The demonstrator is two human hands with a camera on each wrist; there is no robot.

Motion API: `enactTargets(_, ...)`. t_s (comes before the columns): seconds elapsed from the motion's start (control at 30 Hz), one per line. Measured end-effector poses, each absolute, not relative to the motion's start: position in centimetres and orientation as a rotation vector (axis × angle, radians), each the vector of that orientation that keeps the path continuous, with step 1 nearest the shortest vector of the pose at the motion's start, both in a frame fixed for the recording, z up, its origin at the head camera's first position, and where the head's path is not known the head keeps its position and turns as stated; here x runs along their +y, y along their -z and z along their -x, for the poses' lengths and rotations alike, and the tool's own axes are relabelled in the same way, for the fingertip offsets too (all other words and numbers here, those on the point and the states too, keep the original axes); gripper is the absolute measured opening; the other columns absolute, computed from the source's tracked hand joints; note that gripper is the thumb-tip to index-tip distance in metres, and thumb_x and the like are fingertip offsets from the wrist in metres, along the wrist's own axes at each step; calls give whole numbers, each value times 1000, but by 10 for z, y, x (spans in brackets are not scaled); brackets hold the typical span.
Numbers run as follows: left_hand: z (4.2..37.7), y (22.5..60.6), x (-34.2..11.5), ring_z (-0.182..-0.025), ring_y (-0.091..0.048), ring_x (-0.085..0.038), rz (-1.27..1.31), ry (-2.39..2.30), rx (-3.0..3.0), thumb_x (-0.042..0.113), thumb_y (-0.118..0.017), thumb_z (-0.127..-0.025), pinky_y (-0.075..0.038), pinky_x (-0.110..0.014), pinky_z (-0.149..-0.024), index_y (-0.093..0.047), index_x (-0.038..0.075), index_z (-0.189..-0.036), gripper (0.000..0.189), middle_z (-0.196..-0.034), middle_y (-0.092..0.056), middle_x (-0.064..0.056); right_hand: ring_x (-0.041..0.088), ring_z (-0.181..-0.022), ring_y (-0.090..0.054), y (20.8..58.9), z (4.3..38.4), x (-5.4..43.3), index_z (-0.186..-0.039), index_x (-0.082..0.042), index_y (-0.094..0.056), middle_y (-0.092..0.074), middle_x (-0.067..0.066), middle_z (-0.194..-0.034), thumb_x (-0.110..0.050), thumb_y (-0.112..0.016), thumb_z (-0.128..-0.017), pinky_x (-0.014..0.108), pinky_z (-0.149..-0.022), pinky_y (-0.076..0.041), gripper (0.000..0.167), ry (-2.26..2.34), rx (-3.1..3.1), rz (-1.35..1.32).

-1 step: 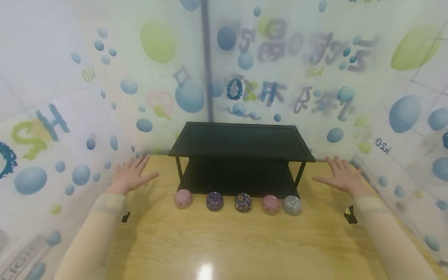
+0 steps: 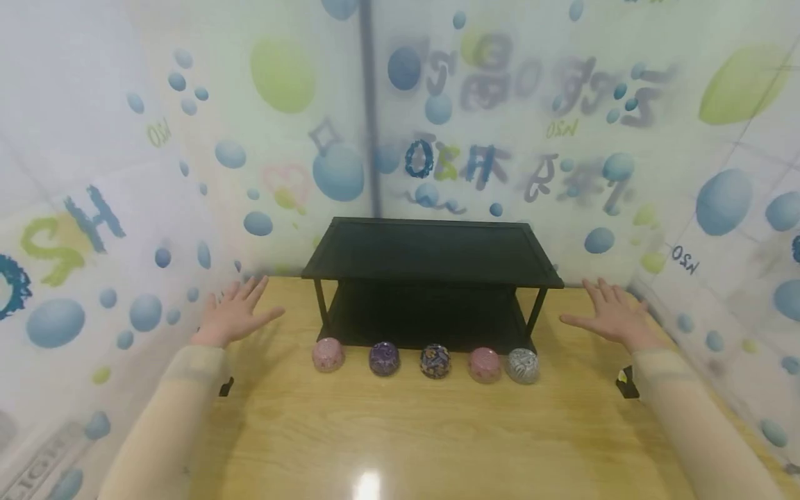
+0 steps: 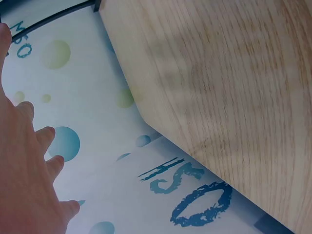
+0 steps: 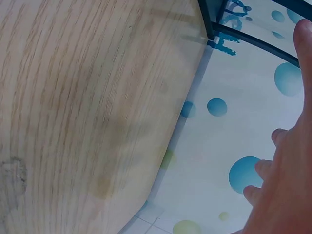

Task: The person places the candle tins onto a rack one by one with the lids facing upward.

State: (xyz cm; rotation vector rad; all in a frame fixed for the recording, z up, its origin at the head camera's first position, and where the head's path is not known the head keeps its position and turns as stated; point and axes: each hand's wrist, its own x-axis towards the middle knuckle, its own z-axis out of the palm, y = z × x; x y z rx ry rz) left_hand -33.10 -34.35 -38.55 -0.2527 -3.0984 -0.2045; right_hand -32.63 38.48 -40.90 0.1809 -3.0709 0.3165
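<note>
Stretching lengthwise left to right, black rack

Left hand with fingers spread, wood-grained tabletop at right, bubble-printed, lettered wall between

2 arms stretch forward, well apart; left grip and right grip have fingers spread, thumbs inward.

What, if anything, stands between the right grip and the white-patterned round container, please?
In the head view, nothing visible stands between the right grip and the white-patterned round container; only wooden tabletop shows there.
</note>
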Motion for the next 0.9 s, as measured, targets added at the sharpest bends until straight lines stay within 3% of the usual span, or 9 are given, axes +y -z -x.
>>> enactTargets(0.5, 340, 379, -351, -142, 4, -48, 271, 241, -3056, 78, -34, -87, 12, -73, -103, 2, 20, -156, 97, -160, -4, -20, 59, -135, 3, 411, 316, 388, -155, -6, 4, 7, 34, -153, -73, -51, -84, 86, -85, 8, 112, -385, -3078, -168)
enactTargets(0.9, 332, 380, -348, -142, 4, -48, 295, 204, -3095, 76, -32, -90, 9, -73, -103, -1, 16, -157, 95, -159, -3, -23, 61, -134, 0, 416, 312, 381, -155, -7, 2, 0, 34, -154, -73, -52, -84, 85, -87, 9, 111, -367, -3046, -170)
